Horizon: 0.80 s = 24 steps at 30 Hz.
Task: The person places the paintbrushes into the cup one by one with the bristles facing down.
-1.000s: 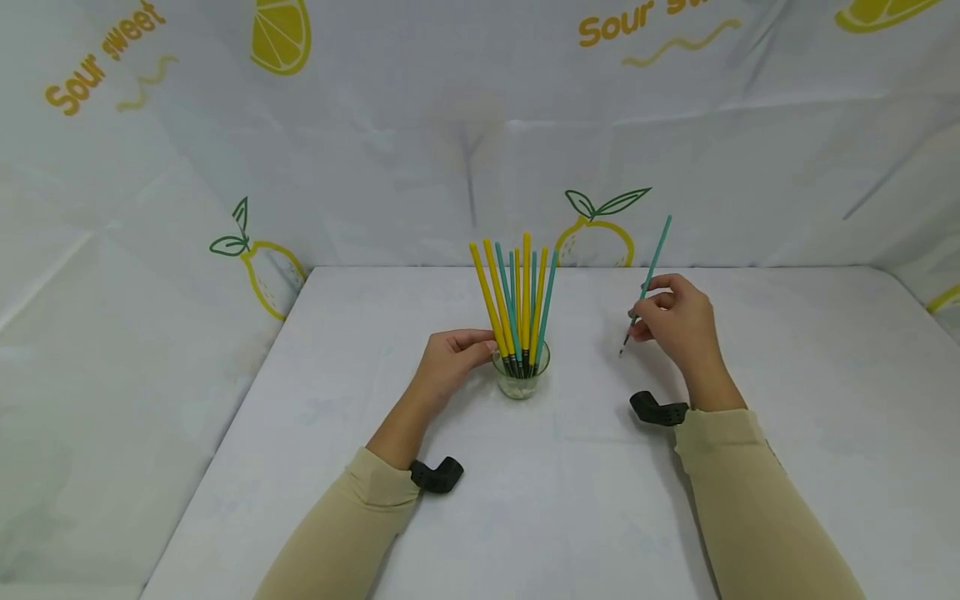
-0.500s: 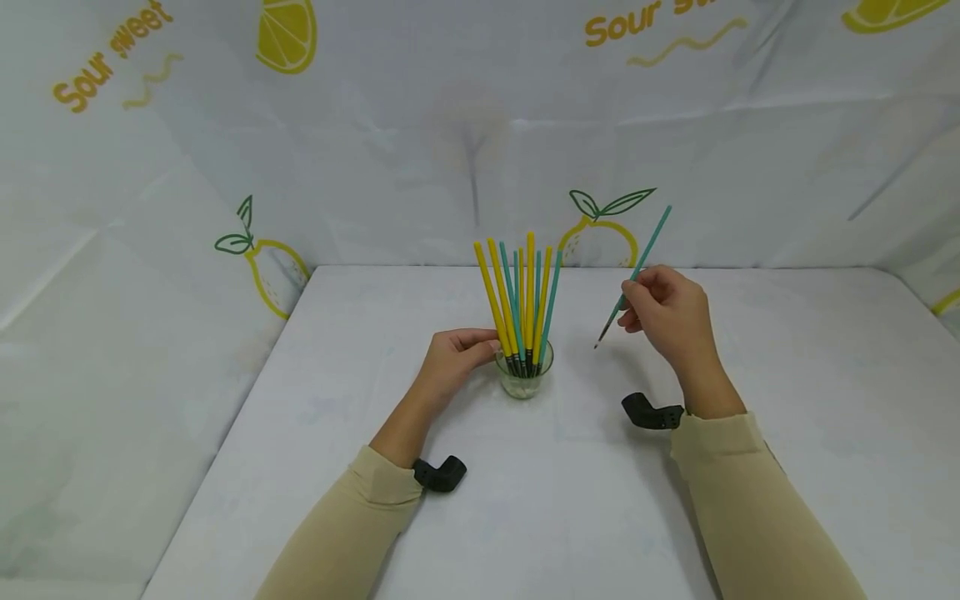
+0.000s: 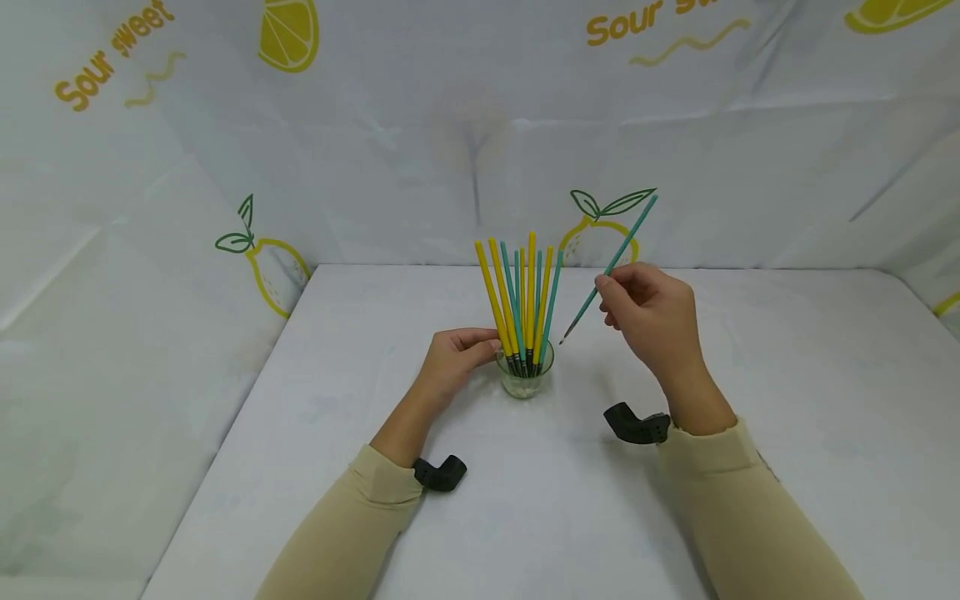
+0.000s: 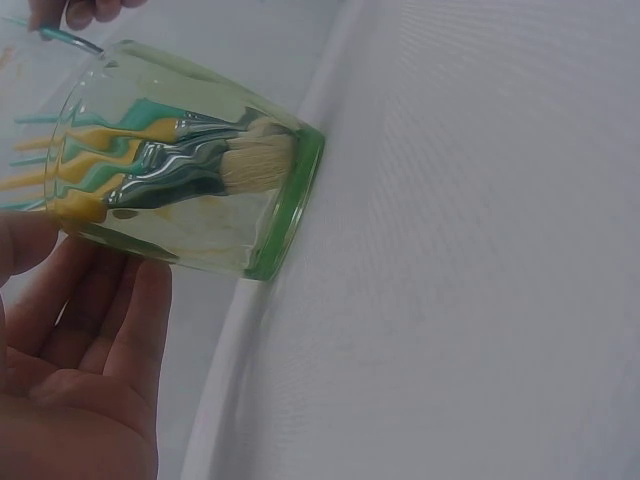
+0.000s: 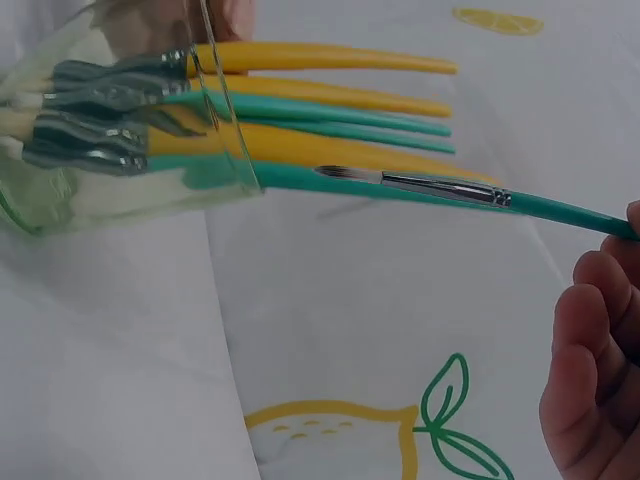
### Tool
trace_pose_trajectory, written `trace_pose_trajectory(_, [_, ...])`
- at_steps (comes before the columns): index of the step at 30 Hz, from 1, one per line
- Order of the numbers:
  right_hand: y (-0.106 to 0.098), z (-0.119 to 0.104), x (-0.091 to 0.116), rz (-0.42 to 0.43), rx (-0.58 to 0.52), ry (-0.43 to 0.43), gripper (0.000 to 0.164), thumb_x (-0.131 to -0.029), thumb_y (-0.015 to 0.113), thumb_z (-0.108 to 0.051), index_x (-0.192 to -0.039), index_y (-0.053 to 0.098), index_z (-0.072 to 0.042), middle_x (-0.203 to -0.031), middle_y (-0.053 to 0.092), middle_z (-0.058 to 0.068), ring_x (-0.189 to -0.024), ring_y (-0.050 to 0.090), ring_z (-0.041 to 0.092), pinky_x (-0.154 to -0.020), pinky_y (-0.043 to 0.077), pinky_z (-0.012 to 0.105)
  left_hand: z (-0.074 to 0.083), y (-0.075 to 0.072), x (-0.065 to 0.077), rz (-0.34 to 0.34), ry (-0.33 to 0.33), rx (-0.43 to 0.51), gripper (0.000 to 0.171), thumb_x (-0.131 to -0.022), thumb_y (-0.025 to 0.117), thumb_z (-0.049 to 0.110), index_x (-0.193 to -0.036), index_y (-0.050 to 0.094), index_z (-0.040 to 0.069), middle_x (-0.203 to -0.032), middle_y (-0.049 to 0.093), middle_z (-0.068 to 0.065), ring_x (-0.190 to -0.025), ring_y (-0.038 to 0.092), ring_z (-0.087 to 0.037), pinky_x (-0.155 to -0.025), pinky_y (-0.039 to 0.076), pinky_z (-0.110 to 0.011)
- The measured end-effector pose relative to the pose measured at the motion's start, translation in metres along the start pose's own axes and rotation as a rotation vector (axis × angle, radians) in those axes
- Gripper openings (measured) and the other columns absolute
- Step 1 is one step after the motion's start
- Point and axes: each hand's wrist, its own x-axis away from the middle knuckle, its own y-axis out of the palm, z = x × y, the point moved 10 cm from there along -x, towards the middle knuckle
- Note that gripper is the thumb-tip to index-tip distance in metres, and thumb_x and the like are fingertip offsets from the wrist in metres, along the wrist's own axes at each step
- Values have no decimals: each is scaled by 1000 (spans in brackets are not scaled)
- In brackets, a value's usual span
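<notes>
A small green-tinted glass [image 3: 521,386] stands on the table, holding several yellow and teal paintbrushes [image 3: 529,300], bristles down. My left hand [image 3: 453,358] holds the glass at its left side, thumb by the rim and fingers behind. In the left wrist view the fingers [image 4: 140,320] lie against the glass wall [image 4: 190,240]. Up to the right, my right hand [image 3: 652,312] pinches a thin teal paintbrush [image 3: 600,287] between thumb and fingertips. This brush slants, its tip down left just outside the rim. Its silver ferrule and fine dark tip [image 5: 350,174] overlap the other brushes in the right wrist view.
A white cloth covers the table [image 3: 570,500], and a white lemon-printed sheet [image 3: 390,167] hangs behind and at the sides. Each wrist wears a black camera mount, the left mount [image 3: 440,473] and the right mount [image 3: 636,423].
My right hand has moved left towards the glass with the teal paintbrush, which now leans more, its tip close to the rim. My left hand has stayed at the glass.
</notes>
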Motion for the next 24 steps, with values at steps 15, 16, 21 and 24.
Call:
trace_pose_trajectory(15, [58,-4,19,-169,142,-64,14,-93,66,-21,-87,72,-10,-61,58,0,-54,48,16,-49,41,27,2,1,1,-4,6,-1,27,-91,65,12,-113,71,-4,-110,73,-15,-96,72,-20,-94,56,-36])
trace_pose_trajectory(16, [61,-3,20,-178,152,-60,13,-93,66,-20,-87,72,-10,-60,56,0,-53,47,16,-49,40,27,2,1,1,-4,7,-1,27,-91,65,12,-113,71,-4,-110,73,-15,-96,72,-20,-94,56,-35])
trace_pose_trajectory(21, [73,-3,25,-219,204,-93,13,-91,68,-19,-86,73,-9,-56,51,-1,-49,42,14,-46,37,26,1,0,0,-7,10,6,27,-91,65,12,-113,71,-4,-110,73,-14,-96,72,-21,-94,56,-35])
trace_pose_trajectory(24, [77,-4,27,-230,237,-112,13,-90,69,-19,-86,74,-8,-55,51,-1,-48,41,13,-45,36,26,1,0,0,-10,13,7,27,-91,65,12,-113,71,-4,-111,73,-15,-98,72,-21,-94,56,-36])
